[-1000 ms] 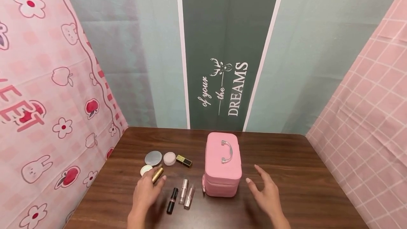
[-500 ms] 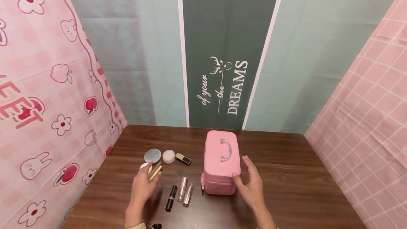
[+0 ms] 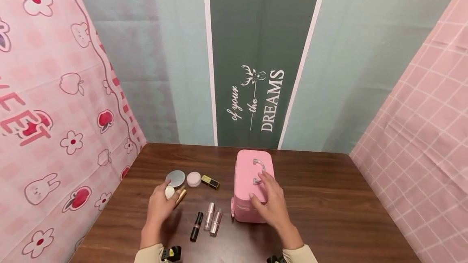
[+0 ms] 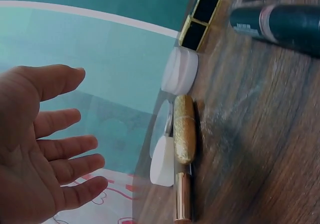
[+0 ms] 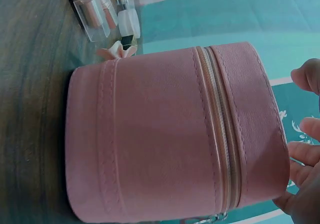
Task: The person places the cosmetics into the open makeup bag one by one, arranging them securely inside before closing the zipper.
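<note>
Just right of the middle of the bench (image 3: 321, 198), in the head view, stands a pink case (image 3: 243, 177), upright with its lid closed, so its contents are hidden. The right hand (image 3: 277, 208) is over the lid, fingers spread near the silver handle (image 3: 256, 160); whether it touches cannot be told. Toward the bench's left edge, the left hand (image 3: 158, 207) is over a white pot (image 3: 170, 192) and a gold tube (image 3: 180, 199). Behind these lie a silver compact (image 3: 176, 178), a pale pink jar (image 3: 193, 179) and a black-and-gold lipstick (image 3: 210, 182); a black tube (image 3: 196, 226) and two clear-and-pink tubes (image 3: 213, 219) lie nearer the front edge. Room to move runs from the case to the bench's right edge. A second ago the right hand was off the case's right side; the case has stayed put.

In the left wrist view, the left hand's fingers are apart, relaxed and holding nothing, with the gold tube and white pot side by side beyond them.

In the right wrist view, the zip (image 5: 220, 129) runs closed below the lid, and the right hand's fingers, loosely bent and gripping nothing, are just beside the lid's top.
</note>
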Available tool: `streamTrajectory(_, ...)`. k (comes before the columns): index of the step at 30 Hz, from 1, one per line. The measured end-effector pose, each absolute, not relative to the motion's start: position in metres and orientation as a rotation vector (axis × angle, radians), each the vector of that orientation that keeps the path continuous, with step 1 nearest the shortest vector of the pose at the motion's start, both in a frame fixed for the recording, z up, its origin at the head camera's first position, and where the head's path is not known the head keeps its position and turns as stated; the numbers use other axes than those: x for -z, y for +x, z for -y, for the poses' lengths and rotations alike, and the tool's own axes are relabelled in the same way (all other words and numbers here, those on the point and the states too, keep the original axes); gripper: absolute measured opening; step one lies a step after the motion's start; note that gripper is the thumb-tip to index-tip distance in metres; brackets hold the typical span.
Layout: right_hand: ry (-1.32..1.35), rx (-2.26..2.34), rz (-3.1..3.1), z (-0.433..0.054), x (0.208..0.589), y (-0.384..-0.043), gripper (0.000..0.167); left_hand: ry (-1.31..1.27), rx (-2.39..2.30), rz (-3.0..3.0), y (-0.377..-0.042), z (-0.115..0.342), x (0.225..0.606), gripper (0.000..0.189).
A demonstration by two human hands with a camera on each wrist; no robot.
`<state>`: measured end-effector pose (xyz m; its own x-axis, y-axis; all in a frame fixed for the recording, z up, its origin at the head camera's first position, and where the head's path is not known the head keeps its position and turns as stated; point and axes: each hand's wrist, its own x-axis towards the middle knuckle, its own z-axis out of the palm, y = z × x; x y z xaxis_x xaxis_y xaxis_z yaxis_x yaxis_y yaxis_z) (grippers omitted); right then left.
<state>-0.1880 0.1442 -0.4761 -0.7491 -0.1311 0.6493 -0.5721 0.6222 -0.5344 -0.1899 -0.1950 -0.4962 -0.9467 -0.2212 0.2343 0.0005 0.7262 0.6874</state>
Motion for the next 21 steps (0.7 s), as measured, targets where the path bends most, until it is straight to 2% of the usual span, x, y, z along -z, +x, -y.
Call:
streamTrajectory(8,0.48,-0.971,2.298,-0.137,0.476,-0.198,0.069,0.214,1.097,2.644,-0.204,0.204,0.504,0.057)
streamTrajectory(15,0.359,-0.905,2.438,-0.135,0.483,-0.196,0.083,0.26,1.088,2.637,-0.212,0.207,0.516,0.059)
streamTrajectory(21,0.465,-0.686,2.426,-0.136,0.488,-0.196,0.078,0.28,1.07,2.599,-0.221,0.204,0.52,0.057)
